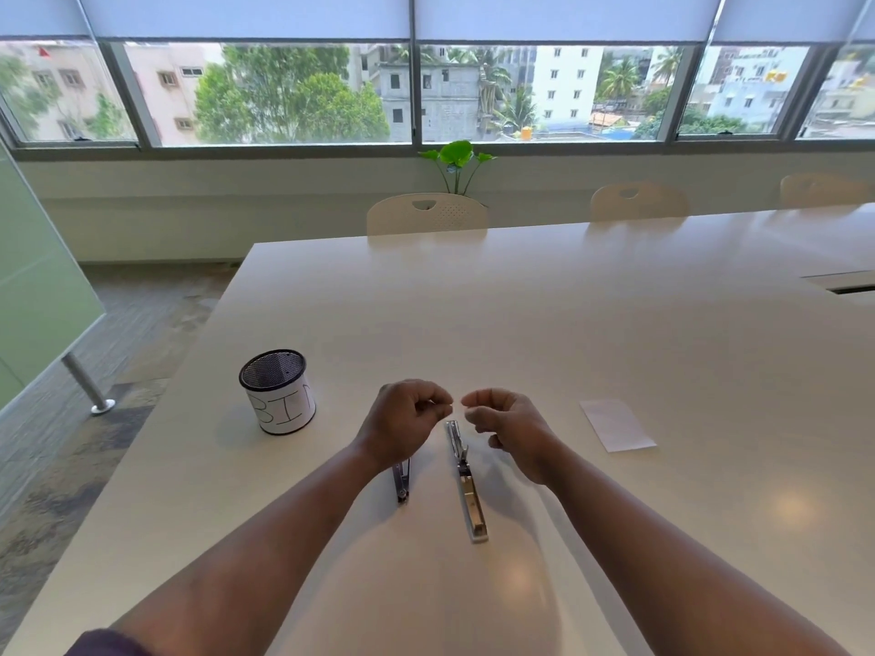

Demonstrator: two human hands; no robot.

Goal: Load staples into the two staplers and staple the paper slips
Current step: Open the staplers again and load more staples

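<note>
Staplers: two on the white table (568, 324), both lying lengthwise in front of the person. Left of them a mesh cup (278, 391) with a paper label, apart from everything. First stapler (401, 482) is mostly hidden under the left wrist; cannot tell if loaded. Left hand (406, 421) hovers above it, fingers curled, thumb and forefinger pinched together; whatever they hold is too small to make out. Second stapler (466, 480) lies swung open, magazine channel exposed. Right hand (509, 428) hovers just beside it, fingers curled, tips near the left hand's; contents unclear. Paper slip (617, 424) lies flat to the right, well apart, unstapled. Judgement: loading stage; stapling all remains.
</note>
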